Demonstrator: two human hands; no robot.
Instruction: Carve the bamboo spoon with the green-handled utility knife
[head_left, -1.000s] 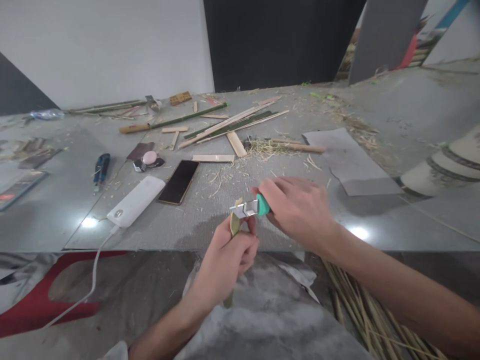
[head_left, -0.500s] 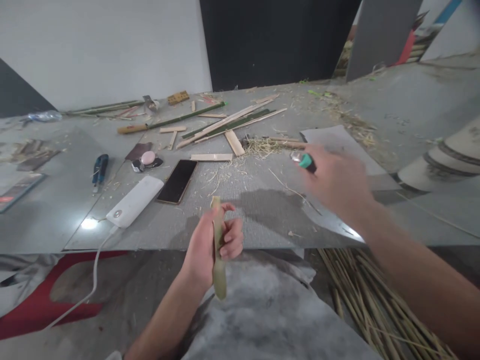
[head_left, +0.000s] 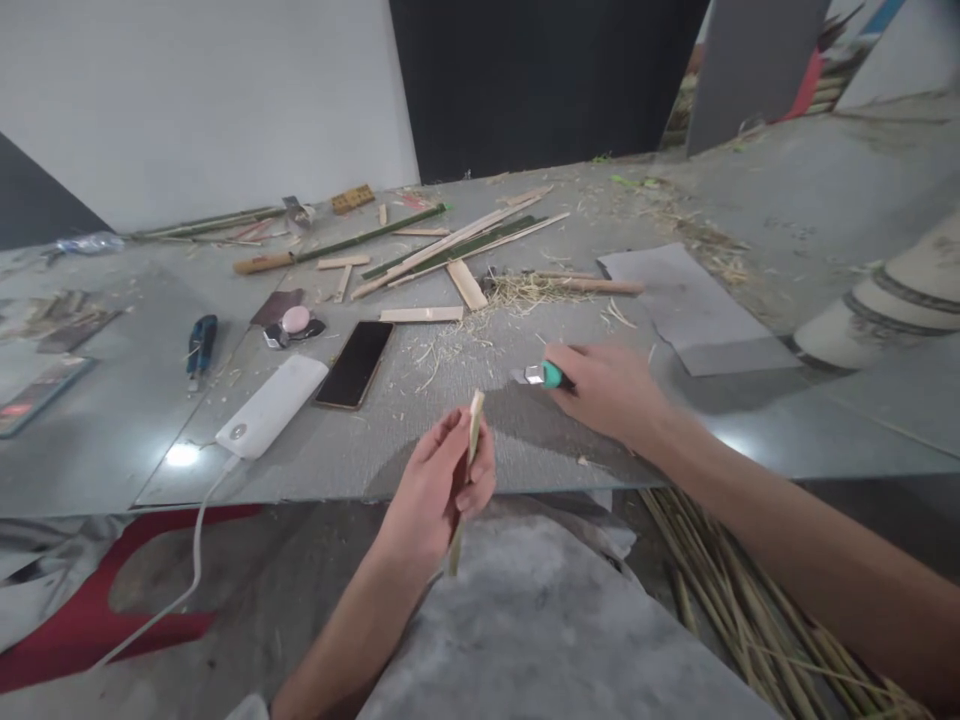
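My left hand [head_left: 439, 490] is closed round a thin bamboo strip [head_left: 472, 425], held nearly upright at the near edge of the glass table [head_left: 112, 430]. The strip's upper end pokes above my fingers and its lower end hangs below my palm over my lap. My right hand [head_left: 611, 390] grips a green-handled utility knife [head_left: 546, 375], its short blade pointing left, a hand's width to the right of the strip and apart from it. Thin shavings lie scattered on the table beyond both hands.
A black phone [head_left: 355, 364], a white power bank [head_left: 271, 405] with its cable, a blue tool [head_left: 201, 345] and a pink round object [head_left: 295, 319] lie at left. Bamboo sticks and strips [head_left: 450, 245] lie further back. Grey sheet [head_left: 694, 312] at right. Bamboo canes [head_left: 750, 620] lie below.
The knife was on the strip's top end, then my right hand swung away to the right with it. It has now come back toward the strip. My left hand turned the strip edge-on.
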